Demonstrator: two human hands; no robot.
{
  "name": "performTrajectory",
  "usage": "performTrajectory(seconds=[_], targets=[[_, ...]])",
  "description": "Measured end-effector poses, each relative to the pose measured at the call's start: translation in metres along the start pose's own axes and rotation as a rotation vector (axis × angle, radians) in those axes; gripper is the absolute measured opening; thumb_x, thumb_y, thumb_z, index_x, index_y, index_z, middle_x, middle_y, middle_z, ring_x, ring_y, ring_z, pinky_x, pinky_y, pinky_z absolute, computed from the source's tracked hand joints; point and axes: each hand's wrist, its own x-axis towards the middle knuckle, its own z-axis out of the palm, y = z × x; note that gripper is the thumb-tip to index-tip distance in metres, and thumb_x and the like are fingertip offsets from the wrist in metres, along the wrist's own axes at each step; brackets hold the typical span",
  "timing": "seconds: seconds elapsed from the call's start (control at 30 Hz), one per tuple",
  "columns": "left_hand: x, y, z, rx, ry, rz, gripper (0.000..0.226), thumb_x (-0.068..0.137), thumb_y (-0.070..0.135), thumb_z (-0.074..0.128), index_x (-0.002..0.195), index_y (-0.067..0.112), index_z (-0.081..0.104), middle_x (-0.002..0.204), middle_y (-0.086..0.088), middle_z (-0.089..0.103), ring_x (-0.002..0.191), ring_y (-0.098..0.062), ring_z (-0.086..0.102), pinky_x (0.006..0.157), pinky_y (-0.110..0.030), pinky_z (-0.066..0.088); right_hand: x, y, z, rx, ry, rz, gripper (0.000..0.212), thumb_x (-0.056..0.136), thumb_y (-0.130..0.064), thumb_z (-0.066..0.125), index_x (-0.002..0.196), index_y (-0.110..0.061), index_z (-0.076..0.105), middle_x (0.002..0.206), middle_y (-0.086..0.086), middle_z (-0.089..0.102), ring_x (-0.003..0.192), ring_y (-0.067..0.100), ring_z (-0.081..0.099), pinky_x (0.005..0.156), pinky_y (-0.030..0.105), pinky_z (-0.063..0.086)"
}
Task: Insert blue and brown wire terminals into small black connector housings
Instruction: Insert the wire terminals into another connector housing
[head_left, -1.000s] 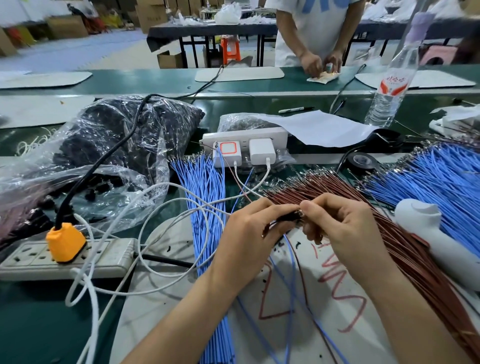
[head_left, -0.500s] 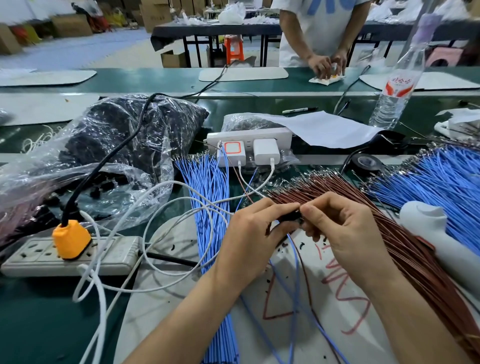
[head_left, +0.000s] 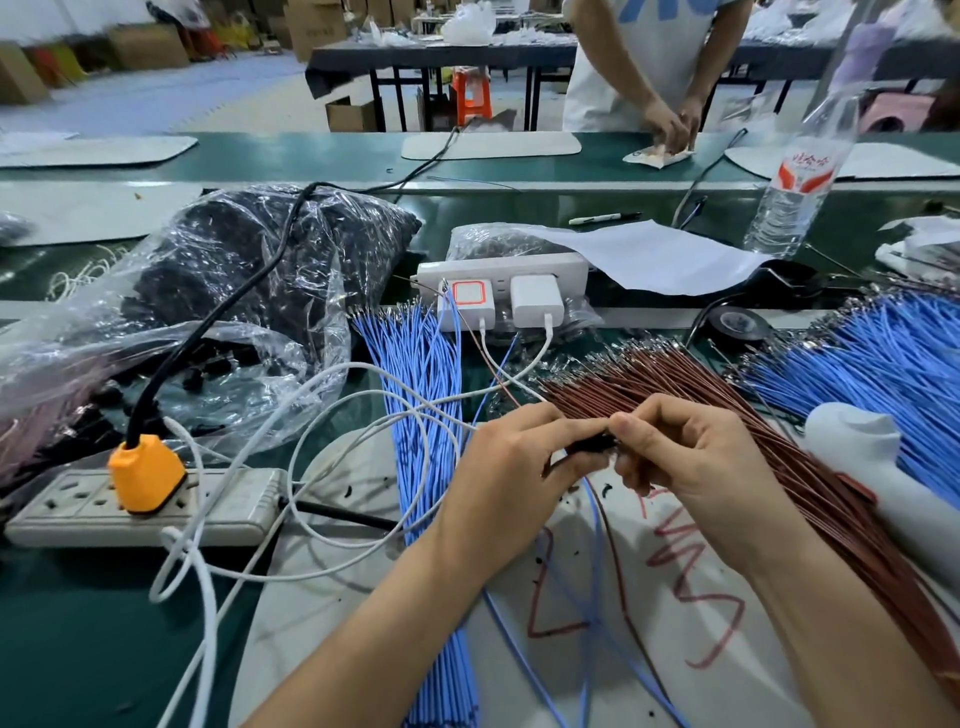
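Here, both hands met just above a white mat (head_left: 649, 675) with red scribbles on it. The left hand (head_left: 498, 467) and the right hand (head_left: 696, 467) each pinched the same small black connector housing (head_left: 592, 444) between thumb and fingers, one hand on each end. A blue wire (head_left: 597, 525) and a brown wire (head_left: 618, 561) hung down from the housing and trailed over the mat toward the person. Just behind the hands lay a big bunch of brown wires (head_left: 727, 395) with shiny metal tips. A bunch of blue wires (head_left: 421, 374) lay to the left of it, and another blue bunch (head_left: 883, 364) lay to the right. A clear plastic bag (head_left: 234, 270) full of black parts sat at the back left of the green counter (head_left: 78, 649). In front of the bag was a gray power strip (head_left: 218, 506) with an orange plug (head_left: 145, 473) in it. White charger cables (head_left: 209, 613) looped across the blue wires.
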Motion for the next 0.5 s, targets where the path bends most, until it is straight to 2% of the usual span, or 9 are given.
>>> performTrajectory(seconds=[0.07, 0.13, 0.27, 0.37, 0.47, 0.5], targets=[[-0.0002, 0.0009, -0.0002, 0.009, -0.007, 0.005, 0.029, 0.082, 0.018, 0.070, 0.110, 0.012, 0.073, 0.071, -0.002, 0.059, 0.064, -0.006, 0.044, 0.061, -0.023, 0.042, 0.0002, -0.0010, -0.0011, -0.002, -0.010, 0.004, 0.022, 0.074, -0.021, 0.065, 0.074, 0.000, 0.061, 0.053, 0.006, 0.061, 0.048, 0.011, 0.055, 0.046, 0.018, 0.044], [-0.0004, 0.0014, 0.0001, 0.015, -0.005, 0.007, 0.029, 0.083, 0.018, 0.070, 0.111, 0.010, 0.072, 0.073, 0.001, 0.059, 0.065, -0.005, 0.044, 0.063, -0.021, 0.042, -0.0003, -0.0023, -0.0012, 0.013, -0.011, 0.007, 0.020, 0.075, -0.021, 0.064, 0.074, 0.000, 0.061, 0.054, 0.005, 0.061, 0.049, 0.011, 0.055, 0.047, 0.018, 0.045], [-0.0009, 0.0001, 0.0015, -0.034, 0.064, 0.000, 0.027, 0.084, 0.014, 0.070, 0.110, 0.007, 0.072, 0.082, -0.001, 0.066, 0.069, -0.004, 0.051, 0.070, -0.019, 0.047, -0.0017, -0.0037, 0.0005, 0.128, -0.012, 0.008, 0.015, 0.074, -0.020, 0.064, 0.074, -0.006, 0.061, 0.056, 0.007, 0.059, 0.051, 0.012, 0.054, 0.049, 0.017, 0.045], [-0.0001, -0.0012, 0.0023, -0.079, 0.100, -0.008, 0.025, 0.084, 0.007, 0.070, 0.109, 0.006, 0.071, 0.092, -0.001, 0.070, 0.080, -0.005, 0.060, 0.079, -0.017, 0.049, -0.0025, -0.0042, 0.0031, 0.222, 0.007, -0.028, 0.008, 0.072, -0.017, 0.064, 0.075, -0.010, 0.062, 0.058, 0.007, 0.058, 0.053, 0.013, 0.054, 0.051, 0.018, 0.046], [0.0002, -0.0020, 0.0026, -0.100, 0.109, 0.007, 0.023, 0.085, 0.004, 0.069, 0.108, 0.006, 0.069, 0.098, 0.000, 0.071, 0.089, -0.005, 0.064, 0.084, -0.015, 0.049, -0.0044, -0.0055, 0.0070, 0.192, 0.011, -0.106, 0.004, 0.076, -0.014, 0.064, 0.076, -0.016, 0.067, 0.060, 0.006, 0.058, 0.056, 0.014, 0.055, 0.053, 0.020, 0.047], [0.0001, -0.0022, 0.0026, -0.100, 0.112, 0.010, 0.023, 0.085, 0.004, 0.069, 0.108, 0.006, 0.069, 0.098, 0.000, 0.071, 0.089, -0.004, 0.063, 0.084, -0.014, 0.048, -0.0050, -0.0049, 0.0081, 0.141, 0.029, -0.145, 0.008, 0.079, -0.010, 0.064, 0.077, -0.016, 0.068, 0.060, 0.005, 0.059, 0.056, 0.014, 0.056, 0.053, 0.020, 0.047]])
